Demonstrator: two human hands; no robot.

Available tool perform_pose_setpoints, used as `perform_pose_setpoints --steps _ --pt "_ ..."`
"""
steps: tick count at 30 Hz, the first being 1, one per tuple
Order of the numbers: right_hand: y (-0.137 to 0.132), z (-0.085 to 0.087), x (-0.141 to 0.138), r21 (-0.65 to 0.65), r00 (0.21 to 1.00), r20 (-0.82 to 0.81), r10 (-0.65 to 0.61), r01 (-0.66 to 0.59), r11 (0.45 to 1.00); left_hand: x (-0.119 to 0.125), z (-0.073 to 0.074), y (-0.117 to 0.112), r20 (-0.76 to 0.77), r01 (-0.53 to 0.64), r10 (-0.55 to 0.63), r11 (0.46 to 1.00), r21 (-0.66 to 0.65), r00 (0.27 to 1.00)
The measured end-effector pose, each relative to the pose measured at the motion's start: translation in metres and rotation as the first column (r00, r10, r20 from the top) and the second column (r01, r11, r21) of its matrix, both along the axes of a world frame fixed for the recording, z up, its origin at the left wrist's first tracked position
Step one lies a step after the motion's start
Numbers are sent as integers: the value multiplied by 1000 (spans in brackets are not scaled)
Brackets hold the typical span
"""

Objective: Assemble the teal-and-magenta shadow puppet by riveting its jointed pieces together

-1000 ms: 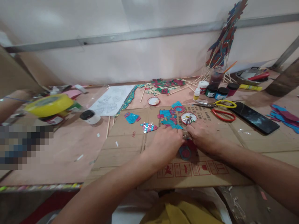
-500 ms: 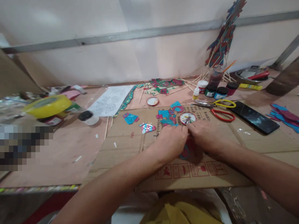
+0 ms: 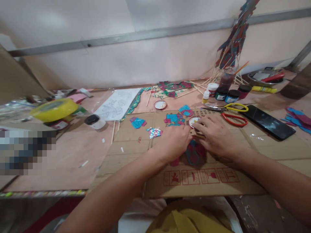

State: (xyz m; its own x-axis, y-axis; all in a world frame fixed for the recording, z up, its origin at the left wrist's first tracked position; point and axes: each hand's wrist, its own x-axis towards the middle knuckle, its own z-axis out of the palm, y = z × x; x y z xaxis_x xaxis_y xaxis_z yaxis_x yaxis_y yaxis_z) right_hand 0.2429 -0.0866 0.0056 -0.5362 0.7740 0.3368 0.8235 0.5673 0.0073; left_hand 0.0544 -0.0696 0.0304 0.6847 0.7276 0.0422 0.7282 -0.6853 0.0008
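Note:
My left hand (image 3: pixel 173 141) is closed, its fingertips at the near end of a small tan flat piece (image 3: pixel 198 134). From the other side my right hand (image 3: pixel 217 137) grips the same piece, its fingers bent over it; much of the piece is hidden. Just behind my fingers lies a white lid with a red rim (image 3: pixel 193 122), holding small shiny bits. Blue-and-magenta painted cutouts (image 3: pixel 193 155) lie below my hands, and others (image 3: pixel 173 118) rest beyond my left hand. A shiny spotted cutout (image 3: pixel 154 132) and a blue cutout with a pink edge (image 3: pixel 138 122) are farther left.
Cardboard (image 3: pixel 126 165) covers the table under my hands. Scissors (image 3: pixel 234 113), a phone (image 3: pixel 268 122), a glue bottle (image 3: pixel 205 96) and paint jars (image 3: pixel 232 96) stand or lie to the right. Leftward are a drawing (image 3: pixel 118 103), a black-capped jar (image 3: pixel 94 122) and yellow tape (image 3: pixel 53 109).
My right hand's fingers have lifted and spread a little, baring more of the tan piece and the painted cutouts below. The view has shifted slightly.

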Motion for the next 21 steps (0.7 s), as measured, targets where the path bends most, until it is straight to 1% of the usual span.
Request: perform_pose_setpoints --steps 3,6,8,11,13,15,19,21 --pt "0 0 2 2 1000 31 -7 7 1000 -1 -3 4 31 6 -5 999 -45 1000" --pt "0 -2 2 -37 997 78 -24 27 999 -3 -10 11 92 34 -23 991 -127 996" --pt "-2 -1 1 -87 994 103 -42 51 995 -5 -15 17 162 79 -48 979 -190 986" --pt "-5 3 0 -160 989 135 -66 87 983 -12 -18 26 303 171 -87 950 -262 949" --pt "-6 5 0 -188 986 144 -82 109 976 -17 -18 31 379 231 -114 932 -281 918" --pt "-6 5 -1 -198 985 142 -100 127 972 -24 -18 35 421 280 -144 918 -280 895" --pt "-6 2 0 -169 986 125 -113 133 977 -38 -19 40 472 357 -202 896 -265 858" --pt "-6 1 0 -152 986 126 -112 131 980 -44 -20 41 483 373 -218 893 -252 848"
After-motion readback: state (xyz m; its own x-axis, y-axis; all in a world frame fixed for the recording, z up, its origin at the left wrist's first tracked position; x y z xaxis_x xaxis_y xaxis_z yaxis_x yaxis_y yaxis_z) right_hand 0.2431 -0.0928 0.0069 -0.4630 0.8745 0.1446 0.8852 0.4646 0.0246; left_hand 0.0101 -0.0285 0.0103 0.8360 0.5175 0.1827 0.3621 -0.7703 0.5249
